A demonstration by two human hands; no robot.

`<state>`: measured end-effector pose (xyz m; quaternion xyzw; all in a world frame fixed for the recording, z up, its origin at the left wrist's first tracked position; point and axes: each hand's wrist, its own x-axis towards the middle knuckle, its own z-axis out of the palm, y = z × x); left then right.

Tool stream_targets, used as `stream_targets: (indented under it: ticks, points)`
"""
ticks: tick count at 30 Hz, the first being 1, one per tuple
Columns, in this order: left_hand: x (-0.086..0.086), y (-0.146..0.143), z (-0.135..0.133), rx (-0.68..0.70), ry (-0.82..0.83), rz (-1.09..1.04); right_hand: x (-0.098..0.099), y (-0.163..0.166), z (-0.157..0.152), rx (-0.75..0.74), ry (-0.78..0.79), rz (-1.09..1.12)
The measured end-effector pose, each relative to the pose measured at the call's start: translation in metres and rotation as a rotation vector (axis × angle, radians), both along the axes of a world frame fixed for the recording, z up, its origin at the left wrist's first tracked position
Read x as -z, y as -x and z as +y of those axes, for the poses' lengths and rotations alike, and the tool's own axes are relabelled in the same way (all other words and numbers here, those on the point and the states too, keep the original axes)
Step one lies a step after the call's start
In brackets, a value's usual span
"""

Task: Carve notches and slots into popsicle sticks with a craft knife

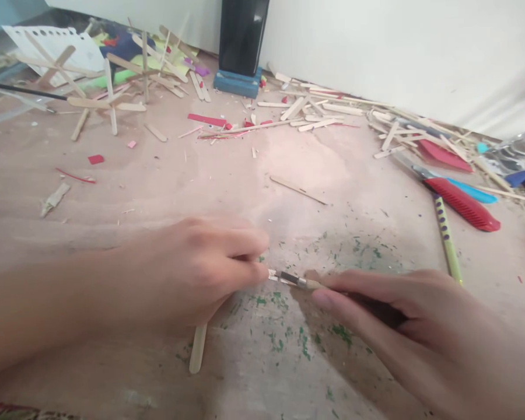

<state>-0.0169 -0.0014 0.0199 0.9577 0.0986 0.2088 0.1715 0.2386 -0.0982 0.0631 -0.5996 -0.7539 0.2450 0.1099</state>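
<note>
My left hand (201, 268) is closed in a pinch low over the table, with a small pale strip, apparently wood (272, 275), sticking out past the fingertips. Most of that strip is hidden by my fingers. My right hand (402, 321) grips a slim craft knife (303, 283) by its beige handle; it has a silver collar and a dark flat tip. That tip meets the strip just right of my left fingertips. From under my left hand a popsicle stick (198, 350) juts toward me. Green flakes (304, 341) lie scattered beneath both hands.
Star-shaped stick assemblies (107, 105) stand at back left. A black object on a blue base (236, 83) stands by the wall. Loose sticks (310, 111) are piled behind. A red-handled cutter (464, 204) and a green spotted rod (447, 239) lie right.
</note>
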Motion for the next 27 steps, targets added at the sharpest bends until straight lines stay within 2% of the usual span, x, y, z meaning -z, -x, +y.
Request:
stream_targets:
  ticks: [9, 12, 16, 25, 27]
  points:
    - [0.006, 0.001, -0.001, -0.004, 0.023, -0.042, 0.004, -0.004, -0.009, -0.166, -0.125, -0.134]
    - [0.007, 0.001, -0.002, -0.001, 0.030, -0.039, 0.007, -0.004, -0.010, -0.152, -0.086, -0.120]
    - [0.005, 0.001, -0.003, 0.013, 0.027, -0.042, 0.005, -0.001, -0.008, -0.055, -0.017, -0.040]
    - [-0.001, 0.001, -0.002, 0.031, 0.004, 0.027, -0.002, -0.002, 0.000, 0.147, 0.427, 0.093]
    - [0.000, 0.001, -0.002, 0.014, 0.028, -0.001, -0.003, 0.000, 0.001, 0.143, 0.342, 0.082]
